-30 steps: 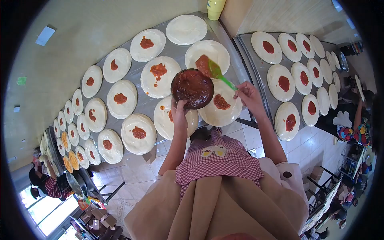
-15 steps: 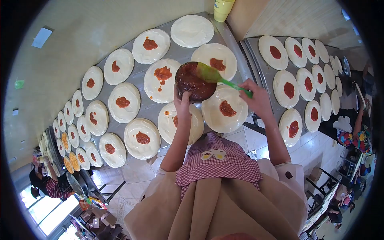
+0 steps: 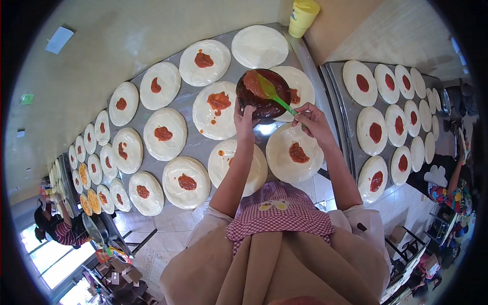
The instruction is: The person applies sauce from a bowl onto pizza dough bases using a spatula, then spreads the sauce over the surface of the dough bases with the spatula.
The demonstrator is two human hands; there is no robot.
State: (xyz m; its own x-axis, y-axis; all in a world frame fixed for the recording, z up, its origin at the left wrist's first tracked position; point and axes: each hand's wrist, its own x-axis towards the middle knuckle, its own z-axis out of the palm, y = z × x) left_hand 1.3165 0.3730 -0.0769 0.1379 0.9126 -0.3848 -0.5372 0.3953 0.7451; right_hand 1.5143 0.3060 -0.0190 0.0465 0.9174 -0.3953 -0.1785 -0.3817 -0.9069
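Note:
My left hand (image 3: 245, 119) is closed on the near left rim of a dark bowl (image 3: 243, 96) of red sauce, held above the dough rounds. In my right hand (image 3: 312, 122) is the handle of a green spoon (image 3: 282, 103); its head sits inside the bowl, carrying a heap of sauce. Just below my right hand lies a dough round (image 3: 305, 170) with a red dab of sauce. Partly hidden behind the bowl is another sauced round (image 3: 300, 81). A plain dough round (image 3: 260, 47), without sauce, lies beyond the bowl.
Many sauced rounds cover the metal table (image 3: 195, 122), stretching left. A second table (image 3: 351, 127) on the right holds more rounds. A yellow cup (image 3: 303, 19) stands at the back corner. One person (image 3: 61, 226) works far left, another (image 3: 452, 183) far right.
The spoon head has turned and dipped into the bowl, lifting sauce. My right hand has come closer to the bowl. The whole view has shifted, with the tables appearing lower and further right.

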